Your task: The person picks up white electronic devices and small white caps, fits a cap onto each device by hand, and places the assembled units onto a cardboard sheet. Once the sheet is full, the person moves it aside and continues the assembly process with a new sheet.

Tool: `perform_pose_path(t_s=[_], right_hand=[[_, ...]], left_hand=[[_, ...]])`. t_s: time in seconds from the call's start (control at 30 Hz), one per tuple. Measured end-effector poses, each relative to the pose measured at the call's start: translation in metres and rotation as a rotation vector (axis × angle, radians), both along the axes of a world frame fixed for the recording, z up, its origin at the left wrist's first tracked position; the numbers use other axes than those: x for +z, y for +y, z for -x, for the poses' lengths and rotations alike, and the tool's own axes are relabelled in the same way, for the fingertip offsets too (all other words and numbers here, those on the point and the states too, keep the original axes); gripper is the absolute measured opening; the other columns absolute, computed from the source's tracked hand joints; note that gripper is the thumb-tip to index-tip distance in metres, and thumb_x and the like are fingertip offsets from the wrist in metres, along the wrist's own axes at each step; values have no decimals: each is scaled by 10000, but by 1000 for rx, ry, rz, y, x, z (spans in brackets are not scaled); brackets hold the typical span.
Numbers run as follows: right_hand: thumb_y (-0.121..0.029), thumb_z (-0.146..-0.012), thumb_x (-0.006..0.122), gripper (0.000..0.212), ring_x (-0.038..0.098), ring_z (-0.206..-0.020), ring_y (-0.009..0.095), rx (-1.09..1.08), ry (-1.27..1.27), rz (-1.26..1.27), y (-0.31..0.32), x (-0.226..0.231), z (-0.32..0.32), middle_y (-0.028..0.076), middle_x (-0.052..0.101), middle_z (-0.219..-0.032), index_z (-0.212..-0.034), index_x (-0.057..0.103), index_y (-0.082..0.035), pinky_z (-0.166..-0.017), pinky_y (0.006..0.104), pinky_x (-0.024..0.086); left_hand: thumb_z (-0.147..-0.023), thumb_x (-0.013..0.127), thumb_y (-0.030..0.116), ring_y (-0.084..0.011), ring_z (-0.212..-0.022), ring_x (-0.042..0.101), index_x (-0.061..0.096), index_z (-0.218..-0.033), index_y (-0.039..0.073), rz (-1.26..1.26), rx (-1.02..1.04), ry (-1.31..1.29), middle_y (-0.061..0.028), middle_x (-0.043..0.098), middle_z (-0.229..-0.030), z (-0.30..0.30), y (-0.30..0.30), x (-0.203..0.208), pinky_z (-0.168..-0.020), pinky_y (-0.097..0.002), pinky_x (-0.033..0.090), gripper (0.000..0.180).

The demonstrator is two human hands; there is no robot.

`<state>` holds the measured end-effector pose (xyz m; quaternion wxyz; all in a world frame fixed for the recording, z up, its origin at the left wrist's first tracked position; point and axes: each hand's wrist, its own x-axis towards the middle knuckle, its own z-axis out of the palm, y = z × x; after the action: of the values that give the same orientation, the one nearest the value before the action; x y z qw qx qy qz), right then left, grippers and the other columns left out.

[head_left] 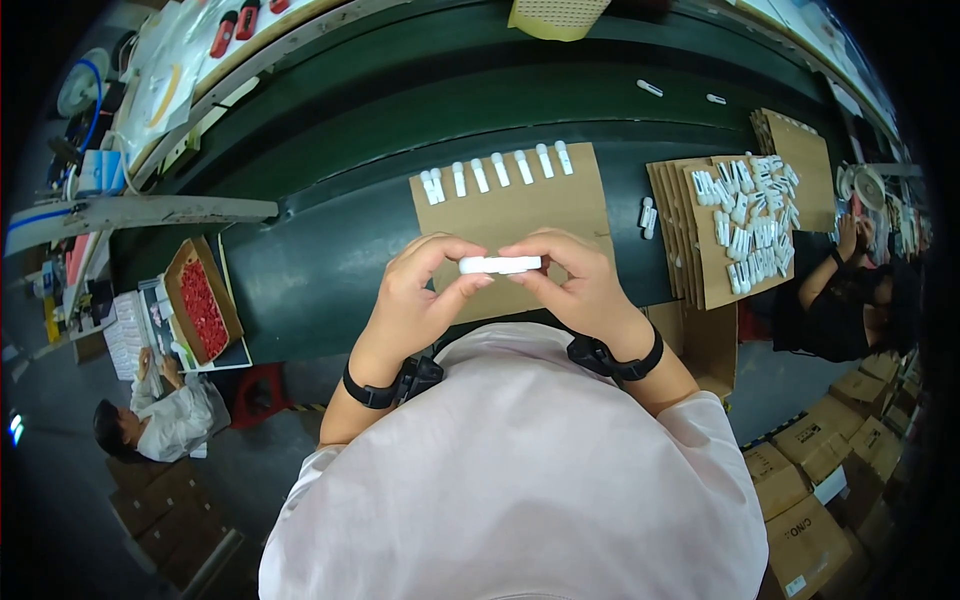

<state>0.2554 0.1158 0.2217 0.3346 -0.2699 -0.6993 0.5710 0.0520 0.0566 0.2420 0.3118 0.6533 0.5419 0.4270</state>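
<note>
On the bench (pixel 335 270), a cardboard sheet (pixel 520 218) bears eight tubes (pixel 501 170) along its far edge, with a parts box (pixel 223 288) to its left and, rightward, two loose tubes (pixel 647 214), then a cardboard stack (pixel 714 278) topped with more tubes (pixel 764 236).

Left hand (pixel 415 290) and right hand (pixel 583 278) pinch a white tube (pixel 500 265) over cardboard (pixel 525 217) with tubes (pixel 500 169) along its far edge.

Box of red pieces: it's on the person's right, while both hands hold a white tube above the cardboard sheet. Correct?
No: the head view shows the box of red pieces on the person's left. Left hand and right hand do hold a white tube above the cardboard sheet.
</note>
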Motion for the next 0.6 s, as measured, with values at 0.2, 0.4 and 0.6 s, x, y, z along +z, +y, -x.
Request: perform_pose_path(t_s=[0.2, 0.4, 0.6], right_hand=[[51, -796, 660, 271, 585, -755, 145, -31, 38, -171, -2, 5, 6, 82, 650, -918, -1057, 646, -20, -621, 248, 454], [53, -770, 680, 280, 588, -738, 153, -59, 25, -185, -6, 9, 7, 89, 648, -901, -1041, 635, -4, -624, 249, 459], [56, -760, 679, 282, 589, -730, 155, -54, 19, -234, -6, 11, 6, 90, 643, -889, -1032, 630, -1, -627, 248, 463]], left_hand=[[-763, 733, 56, -230, -844, 646, 645, -956, 18, 106, -11, -137, -95, 679, -896, -3, -3, 6, -745, -308, 499, 215], [-755, 708, 20, -239, -866, 648, 644, -966, 9, -69, -30, -23, -103, 681, -904, -2, -1, 6, -845, -355, 501, 221], [-742, 683, -22, -233, -849, 643, 637, -952, -2, -172, -102, 10, -107, 679, -903, 1, -1, 3, -952, -450, 471, 216]])
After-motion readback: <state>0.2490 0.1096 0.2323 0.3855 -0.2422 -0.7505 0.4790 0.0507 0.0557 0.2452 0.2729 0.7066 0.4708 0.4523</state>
